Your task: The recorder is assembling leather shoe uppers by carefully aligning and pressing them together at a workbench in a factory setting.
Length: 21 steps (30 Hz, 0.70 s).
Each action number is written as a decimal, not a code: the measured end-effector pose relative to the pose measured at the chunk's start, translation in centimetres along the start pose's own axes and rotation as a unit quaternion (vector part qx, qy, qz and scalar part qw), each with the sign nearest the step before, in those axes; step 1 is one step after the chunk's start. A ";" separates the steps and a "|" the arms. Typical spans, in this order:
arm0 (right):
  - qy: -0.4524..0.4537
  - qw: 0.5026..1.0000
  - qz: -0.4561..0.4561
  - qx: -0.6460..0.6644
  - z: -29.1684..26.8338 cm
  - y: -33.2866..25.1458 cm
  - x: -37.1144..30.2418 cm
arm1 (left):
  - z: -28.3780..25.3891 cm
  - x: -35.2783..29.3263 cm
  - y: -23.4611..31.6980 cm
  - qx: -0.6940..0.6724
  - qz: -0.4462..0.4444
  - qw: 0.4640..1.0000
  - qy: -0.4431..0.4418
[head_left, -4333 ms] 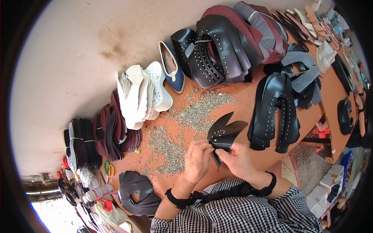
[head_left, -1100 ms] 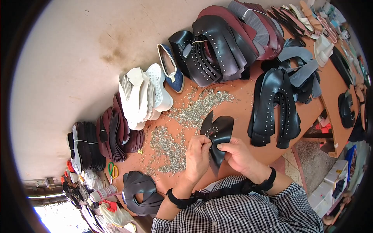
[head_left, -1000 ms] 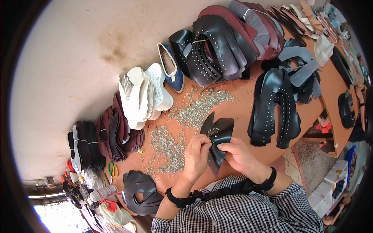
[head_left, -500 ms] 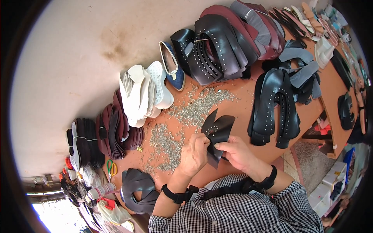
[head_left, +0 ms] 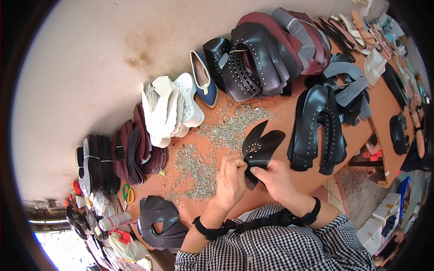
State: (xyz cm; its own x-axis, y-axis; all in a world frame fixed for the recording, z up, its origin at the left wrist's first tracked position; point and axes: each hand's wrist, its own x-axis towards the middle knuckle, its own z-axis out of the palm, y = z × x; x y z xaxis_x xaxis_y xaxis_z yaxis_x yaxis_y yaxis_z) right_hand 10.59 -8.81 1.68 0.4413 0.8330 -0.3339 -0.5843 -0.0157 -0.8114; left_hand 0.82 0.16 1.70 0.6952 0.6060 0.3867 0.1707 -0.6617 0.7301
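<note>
A black leather shoe upper (head_left: 266,147) with a few shiny studs is held up over the table. My right hand (head_left: 276,181) grips its lower edge between thumb and fingers. The fingertips of my left hand (head_left: 231,183) are pinched at the upper's left edge, close to the studs; any small stud between them is too hidden to make out. Loose metal studs (head_left: 196,178) lie heaped just left of my left hand, and a second spread of studs (head_left: 230,126) lies beyond it. To the right rest studded black uppers (head_left: 316,131), stacked in a U shape.
Along the wall stand white soles (head_left: 192,106), a blue shoe (head_left: 205,86), maroon pieces (head_left: 131,149) and a tall pile of black uppers (head_left: 257,58). Green-and-yellow scissors (head_left: 128,196), a thread cone (head_left: 114,221) and plain black pieces (head_left: 160,223) sit at the left on the orange table (head_left: 217,205).
The black upper has tilted to the right and been turned between my hands, its broad flap now facing up more. Both hands keep their hold. The whole view has shifted slightly.
</note>
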 end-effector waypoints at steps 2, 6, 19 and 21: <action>0.003 1.000 -0.013 -0.009 -0.1 0.1 -0.1 | 0.1 0.0 0.1 -0.011 -0.001 1.000 0.003; 0.010 0.994 -0.037 -0.103 0.1 -0.2 -0.4 | 0.0 0.0 -0.1 -0.017 0.001 1.000 0.005; 0.057 0.985 -0.057 -0.152 1.1 -1.2 -1.2 | -0.3 -0.6 -0.5 -0.259 -0.201 0.944 -0.044; 0.056 0.987 -0.051 -0.145 0.6 -0.3 -0.9 | -0.2 -0.6 -0.5 -0.242 -0.187 0.951 -0.039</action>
State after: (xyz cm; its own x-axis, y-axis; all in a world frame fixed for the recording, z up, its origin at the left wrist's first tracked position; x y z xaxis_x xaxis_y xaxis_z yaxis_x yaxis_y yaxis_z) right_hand 10.00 -9.18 2.52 0.5696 0.7727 -0.2801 -0.3209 -0.1047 -0.9413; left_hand 0.16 0.22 1.28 0.7026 0.7113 0.0201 0.0878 -0.1148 0.9895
